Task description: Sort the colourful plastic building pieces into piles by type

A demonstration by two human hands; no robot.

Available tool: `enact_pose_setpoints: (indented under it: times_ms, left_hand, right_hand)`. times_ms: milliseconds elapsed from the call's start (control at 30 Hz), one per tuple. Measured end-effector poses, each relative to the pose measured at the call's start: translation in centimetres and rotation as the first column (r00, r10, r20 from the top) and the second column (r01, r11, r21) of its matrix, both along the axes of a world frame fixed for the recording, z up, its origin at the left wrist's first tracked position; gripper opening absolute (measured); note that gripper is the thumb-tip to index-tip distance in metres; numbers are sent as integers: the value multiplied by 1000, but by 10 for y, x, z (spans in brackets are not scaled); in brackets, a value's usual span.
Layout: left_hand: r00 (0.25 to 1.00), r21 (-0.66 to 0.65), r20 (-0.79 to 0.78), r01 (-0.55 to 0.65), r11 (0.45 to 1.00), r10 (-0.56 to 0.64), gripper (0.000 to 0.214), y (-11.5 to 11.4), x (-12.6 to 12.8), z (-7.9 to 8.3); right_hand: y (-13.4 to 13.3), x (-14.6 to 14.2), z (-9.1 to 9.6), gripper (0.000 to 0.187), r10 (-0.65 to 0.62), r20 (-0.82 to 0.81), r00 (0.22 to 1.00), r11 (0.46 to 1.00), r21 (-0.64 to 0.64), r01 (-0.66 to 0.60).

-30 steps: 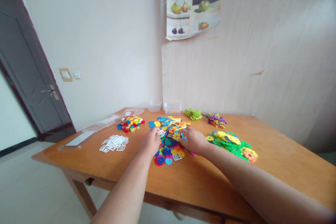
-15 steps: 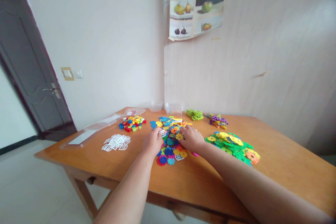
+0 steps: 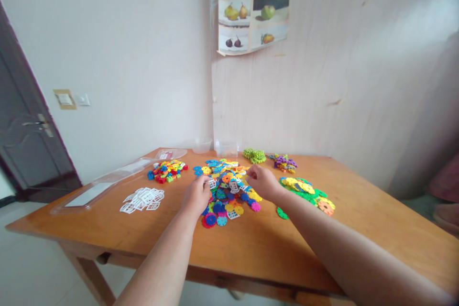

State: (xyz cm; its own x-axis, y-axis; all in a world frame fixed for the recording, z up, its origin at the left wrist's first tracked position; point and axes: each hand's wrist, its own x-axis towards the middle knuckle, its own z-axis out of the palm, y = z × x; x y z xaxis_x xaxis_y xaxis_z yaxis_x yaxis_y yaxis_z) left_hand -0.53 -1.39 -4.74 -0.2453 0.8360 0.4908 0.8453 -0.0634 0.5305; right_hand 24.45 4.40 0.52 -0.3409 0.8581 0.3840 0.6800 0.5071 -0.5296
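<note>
discs [image 3: 221, 194], round, notched, brightly multicoloured

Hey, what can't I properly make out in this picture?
Head view:
What the right hand holds, if anything: the hand hides it.
Bottom of the mixed pile: under upper pieces.
Part of the green pile: behind the right forearm.
Writing on label: too small.
Door: cut off by the left edge.

On table [image 3: 251, 253]: disc pile [image 3: 220, 194] centre | lattice pieces [image 3: 144, 198] left | bricks [image 3: 167, 171] behind those | second pile [image 3: 304, 188] right
</note>
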Motion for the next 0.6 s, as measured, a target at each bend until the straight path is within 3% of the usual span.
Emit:
enact_pose_setpoints:
  times_ms: [200,367,600]
  left_hand:
    - [1000,-7,7,-18,1000,18,23,1,1,1]
    - [1000,2,22,-21,1000,21,22,1,2,2]
    - [999,-13,18,-30,999,30,23,2,-1,2]
  right_hand:
    - [18,81,22,22,-182,-200,963,983,-38,178]
    - [21,141,18,35,-302,-288,909,951,-158,265]
    - [26,154,3,23,-373,-214,903,899,-324,295]
